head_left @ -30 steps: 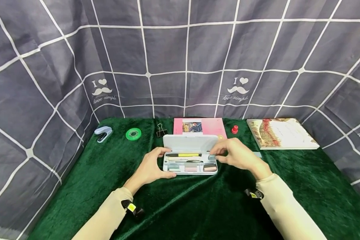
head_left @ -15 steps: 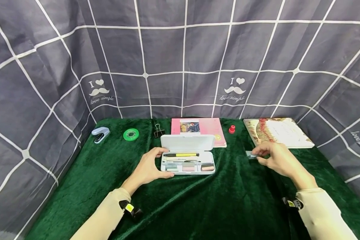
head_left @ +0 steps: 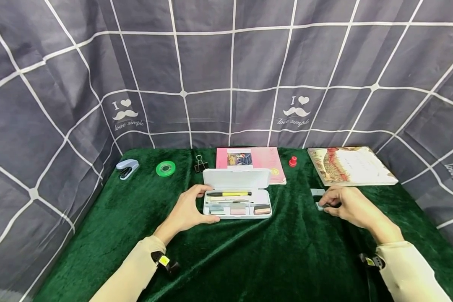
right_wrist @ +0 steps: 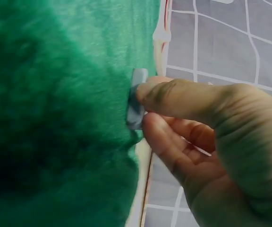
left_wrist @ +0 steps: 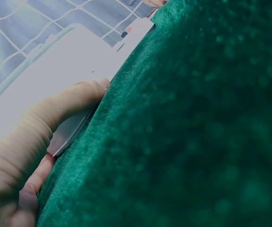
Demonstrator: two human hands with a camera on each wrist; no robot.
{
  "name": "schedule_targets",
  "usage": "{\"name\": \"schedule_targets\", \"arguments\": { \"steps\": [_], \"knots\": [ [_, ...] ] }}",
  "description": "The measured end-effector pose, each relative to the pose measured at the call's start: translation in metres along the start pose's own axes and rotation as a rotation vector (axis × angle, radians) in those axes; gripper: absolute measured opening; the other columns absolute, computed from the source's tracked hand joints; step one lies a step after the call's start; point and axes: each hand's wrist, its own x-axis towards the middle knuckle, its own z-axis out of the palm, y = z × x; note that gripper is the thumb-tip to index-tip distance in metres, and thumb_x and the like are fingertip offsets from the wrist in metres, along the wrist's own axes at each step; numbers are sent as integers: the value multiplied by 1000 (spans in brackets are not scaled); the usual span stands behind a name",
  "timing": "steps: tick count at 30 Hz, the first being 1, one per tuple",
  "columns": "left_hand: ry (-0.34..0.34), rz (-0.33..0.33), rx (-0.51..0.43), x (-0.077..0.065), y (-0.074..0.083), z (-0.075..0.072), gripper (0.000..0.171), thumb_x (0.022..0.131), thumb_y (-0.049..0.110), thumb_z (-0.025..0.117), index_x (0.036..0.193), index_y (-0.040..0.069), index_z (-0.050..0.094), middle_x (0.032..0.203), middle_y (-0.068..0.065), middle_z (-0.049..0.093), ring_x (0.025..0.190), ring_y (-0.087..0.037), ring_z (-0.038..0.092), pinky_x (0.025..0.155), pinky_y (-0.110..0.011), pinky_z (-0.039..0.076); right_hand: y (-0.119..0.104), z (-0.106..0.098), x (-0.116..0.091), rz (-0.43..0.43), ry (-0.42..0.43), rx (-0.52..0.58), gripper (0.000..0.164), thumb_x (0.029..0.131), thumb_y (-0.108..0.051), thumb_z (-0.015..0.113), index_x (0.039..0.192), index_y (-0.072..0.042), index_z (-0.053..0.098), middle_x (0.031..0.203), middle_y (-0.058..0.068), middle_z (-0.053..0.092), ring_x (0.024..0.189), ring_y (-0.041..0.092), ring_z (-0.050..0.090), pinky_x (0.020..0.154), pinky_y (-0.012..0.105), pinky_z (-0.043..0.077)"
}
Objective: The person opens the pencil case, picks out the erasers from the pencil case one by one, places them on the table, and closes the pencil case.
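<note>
A white pencil case (head_left: 264, 197) lies with its lid raised on the green cloth. My left hand (head_left: 186, 211) grips its left end, thumb along the front edge and fingers behind; the left wrist view shows the thumb (left_wrist: 74, 100) on the case too. A yellow and black pen (head_left: 230, 194) and thinner pens lie inside, above several small blocks in the front compartments. At the right, my right hand (head_left: 345, 206) pinches a small grey-blue eraser (right_wrist: 137, 101) between thumb and fingers, low over the cloth. Just behind it lies a pale flat strip (head_left: 316, 192).
A pink booklet (head_left: 264, 157) lies behind the case and a thick illustrated book (head_left: 356, 167) at back right. Along the back are a stapler (head_left: 127, 168), green tape roll (head_left: 165, 168), black binder clip (head_left: 201, 165) and small red object (head_left: 292, 161). Grey curtain (head_left: 260, 63) rises behind.
My right hand has carried the eraser from the right end of the pencil case over to the right, then slightly toward me, off the pale strip. My left hand still holds the case.
</note>
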Motion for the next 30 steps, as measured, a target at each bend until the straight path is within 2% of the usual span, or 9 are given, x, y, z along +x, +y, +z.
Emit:
{"name": "schedule_targets", "arguments": {
  "steps": [4,9,13,16,20,24,30],
  "knots": [
    [-5,3,1,0,0,-1,91,72,43,108,148,16,66,146,-5,68,128,-31,67,111,-55,56,-13,-3,11,25,-6,36,27,82,-1,97,98,-19,85,91,-12,72,81,4,66,70,28,58],
    [-2,3,-4,0,1,-2,90,72,41,108,148,16,66,147,-5,67,128,-32,68,111,-56,56,-44,2,42,-70,48,131,31,85,-2,96,109,-18,85,99,-13,77,87,10,73,77,31,63],
    [-1,5,-9,0,1,-1,90,73,40,108,148,15,66,147,-5,67,128,-32,68,110,-57,56,-68,15,70,-108,32,211,33,87,0,94,113,-19,85,104,-11,81,90,18,78,82,37,66],
    [-1,1,-6,0,1,-1,91,73,40,108,149,14,66,147,-5,67,128,-32,68,110,-57,56,-83,26,86,-112,-14,255,31,89,2,92,115,-14,85,105,-2,82,91,22,78,83,41,66],
    [-2,-4,-3,1,1,-1,91,72,41,108,149,15,66,147,-5,67,128,-32,68,110,-56,56,-97,40,97,-128,-87,299,30,92,2,89,120,-8,85,106,6,82,94,19,77,86,45,66],
    [-2,-1,-6,1,1,-1,91,72,42,108,148,15,66,148,-5,67,128,-32,68,111,-56,56,-103,50,99,-172,-183,296,25,95,-2,88,119,-11,85,109,3,81,96,13,75,87,46,66],
    [-5,-7,-10,1,3,-1,91,72,41,108,148,16,66,147,-4,67,129,-32,68,111,-56,56,-104,58,98,-241,-301,281,20,99,-11,87,119,-12,87,104,3,74,90,17,69,82,37,64]
  ]
}}
